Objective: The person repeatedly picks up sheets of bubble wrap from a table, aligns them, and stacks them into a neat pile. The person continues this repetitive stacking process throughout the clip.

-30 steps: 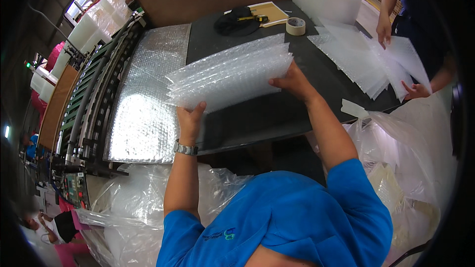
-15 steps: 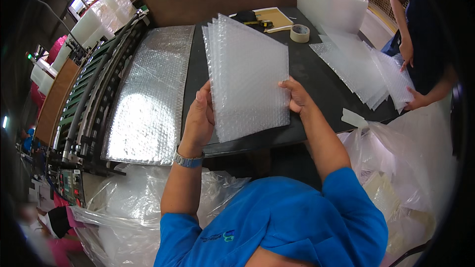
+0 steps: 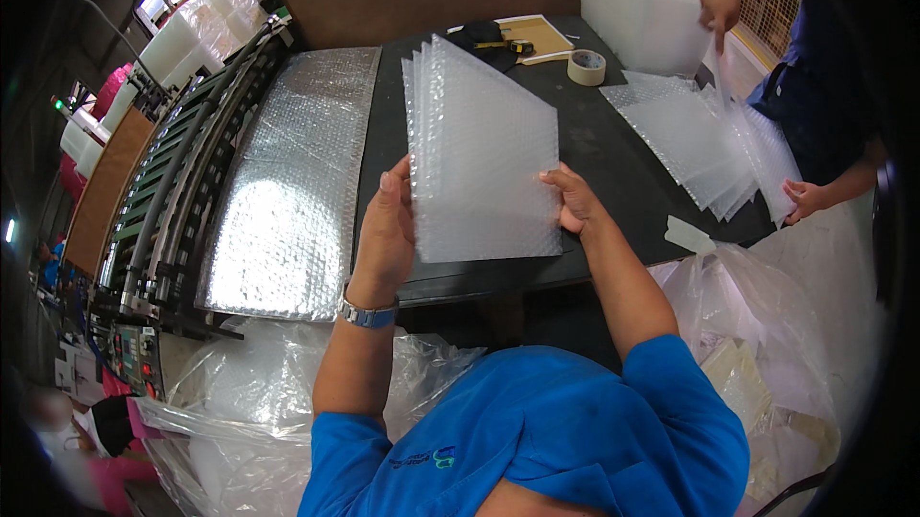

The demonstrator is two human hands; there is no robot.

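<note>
Between my two hands, a small stack of clear bubble wrap bags (image 3: 487,172) stands tilted above the dark table (image 3: 613,148). My left hand (image 3: 387,229) holds the stack's left edge, its thumb up and its other fingers partly hidden behind the bags. At the right edge, my right hand (image 3: 573,199) grips the stack with the thumb in front. To the left, a large sheet of bubble wrap (image 3: 287,182) lies flat beside the roller machine. More bubble wrap bags (image 3: 680,134) lie fanned out on the table's right side.
A co-worker's hand (image 3: 807,201) holds a bag at the right edge; the other hand (image 3: 722,1) is raised. A tape roll (image 3: 586,67) and a tape measure (image 3: 518,46) sit at the back. The roller machine (image 3: 182,162) stands left. Plastic sacks (image 3: 757,325) hang below right.
My stack has tilted slightly, its lower edge now more level, and my right hand sits a little lower. The co-worker has raised one hand, lifting part of a bag.
</note>
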